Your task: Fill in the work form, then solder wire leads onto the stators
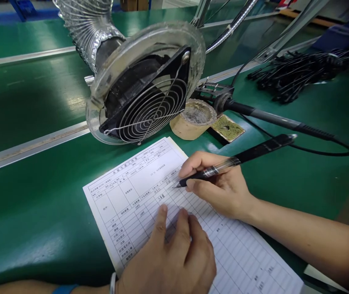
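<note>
A printed form (143, 171) with a ruled table and some handwritten entries lies slanted on the green work surface. In my right hand (223, 188) is a black pen (232, 160), pinched between thumb and fingers, its tip at or just over a row in the upper part of the sheet. My left hand (174, 253) rests flat on the lower middle of the form, fingers stretched out and slightly apart, holding nothing. It covers part of the table's rows. The index fingertip lies just below a handwritten entry.
Behind the form stands a fume extractor fan (152, 102) with a silver duct (85, 28). Right of it are a tape roll (194, 120), a sponge tray (227, 128) and a soldering iron (263, 116) in its holder. Black cables (299, 73) lie bundled at the back right.
</note>
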